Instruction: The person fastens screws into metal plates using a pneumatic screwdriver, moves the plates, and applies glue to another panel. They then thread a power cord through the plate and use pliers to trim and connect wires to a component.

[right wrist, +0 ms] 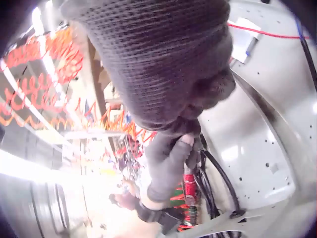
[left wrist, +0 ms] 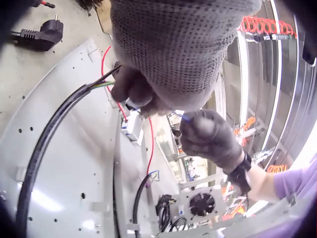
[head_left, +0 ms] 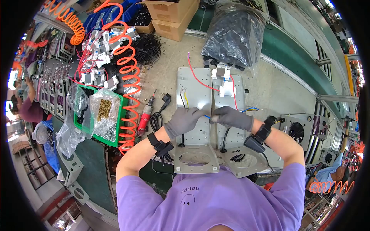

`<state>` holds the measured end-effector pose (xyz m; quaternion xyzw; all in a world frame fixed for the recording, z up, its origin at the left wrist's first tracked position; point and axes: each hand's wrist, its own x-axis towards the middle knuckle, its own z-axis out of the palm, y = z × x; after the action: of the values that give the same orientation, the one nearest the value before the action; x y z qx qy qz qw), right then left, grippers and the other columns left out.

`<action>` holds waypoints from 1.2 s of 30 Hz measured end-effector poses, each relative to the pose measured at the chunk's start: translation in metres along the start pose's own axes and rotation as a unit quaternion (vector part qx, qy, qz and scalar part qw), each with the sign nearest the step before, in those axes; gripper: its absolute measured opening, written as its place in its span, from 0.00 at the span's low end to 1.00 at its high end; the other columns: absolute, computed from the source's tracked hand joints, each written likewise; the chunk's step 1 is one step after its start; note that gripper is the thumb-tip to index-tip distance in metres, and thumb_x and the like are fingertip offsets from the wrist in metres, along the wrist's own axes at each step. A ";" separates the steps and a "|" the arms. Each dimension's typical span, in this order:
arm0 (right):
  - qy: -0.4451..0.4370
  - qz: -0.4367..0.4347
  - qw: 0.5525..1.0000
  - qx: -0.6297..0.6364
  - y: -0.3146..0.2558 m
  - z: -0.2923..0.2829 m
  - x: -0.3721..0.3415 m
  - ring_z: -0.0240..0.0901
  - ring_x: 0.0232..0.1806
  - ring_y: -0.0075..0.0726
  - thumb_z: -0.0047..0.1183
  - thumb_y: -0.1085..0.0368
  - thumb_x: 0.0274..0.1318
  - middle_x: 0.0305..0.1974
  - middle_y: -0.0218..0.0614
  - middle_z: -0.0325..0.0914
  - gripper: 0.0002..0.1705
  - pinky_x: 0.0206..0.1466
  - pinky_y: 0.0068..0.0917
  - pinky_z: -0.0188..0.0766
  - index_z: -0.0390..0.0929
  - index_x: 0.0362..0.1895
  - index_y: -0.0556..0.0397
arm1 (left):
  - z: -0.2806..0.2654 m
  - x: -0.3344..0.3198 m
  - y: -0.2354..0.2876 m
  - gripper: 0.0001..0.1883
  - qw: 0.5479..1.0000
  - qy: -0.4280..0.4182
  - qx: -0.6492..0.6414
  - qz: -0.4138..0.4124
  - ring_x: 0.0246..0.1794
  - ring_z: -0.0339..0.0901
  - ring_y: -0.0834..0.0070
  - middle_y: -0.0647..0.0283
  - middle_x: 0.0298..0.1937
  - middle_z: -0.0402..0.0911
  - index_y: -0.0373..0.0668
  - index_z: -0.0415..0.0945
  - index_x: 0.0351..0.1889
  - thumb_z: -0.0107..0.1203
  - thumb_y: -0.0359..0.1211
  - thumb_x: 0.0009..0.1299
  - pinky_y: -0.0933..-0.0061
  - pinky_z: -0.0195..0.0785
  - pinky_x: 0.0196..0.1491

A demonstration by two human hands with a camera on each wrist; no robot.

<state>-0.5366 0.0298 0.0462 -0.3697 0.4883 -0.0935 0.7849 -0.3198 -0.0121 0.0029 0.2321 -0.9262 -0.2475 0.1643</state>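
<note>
Both hands wear grey gloves and meet over two grey metal brackets. My left hand (head_left: 185,121) pinches a blue wire (head_left: 207,116) over the left bracket (head_left: 194,90). From the other side, my right hand (head_left: 233,118) pinches the same wire near the gap between the brackets; the fingertips hide its end. A black cable (left wrist: 52,124) rises from the left bracket to my left hand, with brown and yellow-green wires (head_left: 185,99) spreading out of it. White transformers (head_left: 227,89) with red leads rest on the right bracket (head_left: 237,102), beyond my right hand.
Left of the brackets lie a red screwdriver (head_left: 145,118) and a black plug (head_left: 166,99). An orange coiled hose (head_left: 129,79) hangs beside green trays (head_left: 122,111) of small fasteners. Farther back stand a plastic bag (head_left: 235,34) of black parts and cardboard boxes (head_left: 169,17). A fan unit (head_left: 296,131) sits right.
</note>
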 end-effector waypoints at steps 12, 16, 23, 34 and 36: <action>0.140 -0.203 0.674 -0.696 -0.029 -0.027 -0.044 0.70 0.23 0.48 0.45 0.66 0.42 0.21 0.40 0.71 0.05 0.26 0.40 0.67 0.69 0.26 0.53 | -0.025 0.019 -0.010 0.11 0.785 -0.273 -0.508 -0.227 0.17 0.64 0.86 0.69 0.20 0.71 0.37 0.73 0.35 0.49 0.36 0.65 0.84 0.60 0.19; 0.421 -0.201 0.717 -0.519 -0.006 -0.052 -0.135 0.70 0.31 0.52 0.45 0.73 0.37 0.29 0.46 0.72 0.13 0.33 0.37 0.67 0.71 0.33 0.53 | -0.020 0.011 -0.020 0.11 0.794 -0.181 -0.478 -0.328 0.15 0.65 0.85 0.67 0.21 0.73 0.36 0.72 0.34 0.48 0.36 0.65 0.84 0.59 0.18; 0.678 -0.118 0.716 0.119 0.105 0.095 -0.258 0.51 0.17 0.13 0.39 0.59 0.58 0.17 0.21 0.57 0.13 0.20 0.15 0.50 0.71 0.35 0.54 | -0.001 0.021 -0.025 0.11 0.820 -0.172 -0.442 -0.319 0.12 0.65 0.84 0.65 0.22 0.74 0.34 0.72 0.36 0.47 0.34 0.64 0.82 0.58 0.17; 0.710 -0.061 0.471 0.520 0.327 0.415 -0.171 0.74 0.33 0.32 0.38 0.75 0.50 0.36 0.43 0.72 0.17 0.34 0.29 0.74 0.64 0.48 0.61 | 0.028 0.016 -0.019 0.08 0.970 -0.022 -0.239 0.026 0.32 0.71 0.71 0.60 0.30 0.74 0.32 0.70 0.36 0.48 0.28 0.62 0.72 0.64 0.39; 0.731 0.189 0.465 0.462 0.302 0.445 -0.167 0.75 0.31 0.32 0.41 0.76 0.49 0.33 0.42 0.74 0.15 0.33 0.27 0.74 0.67 0.45 0.61 | 0.031 0.013 -0.018 0.09 0.922 -0.111 -0.349 -0.128 0.30 0.71 0.74 0.62 0.29 0.73 0.33 0.68 0.38 0.44 0.30 0.66 0.75 0.64 0.38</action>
<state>-0.3141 0.5466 0.0714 0.3513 0.8275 -0.3913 0.1969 -0.3373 -0.0204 -0.0298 0.2479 -0.7559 -0.5980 0.0976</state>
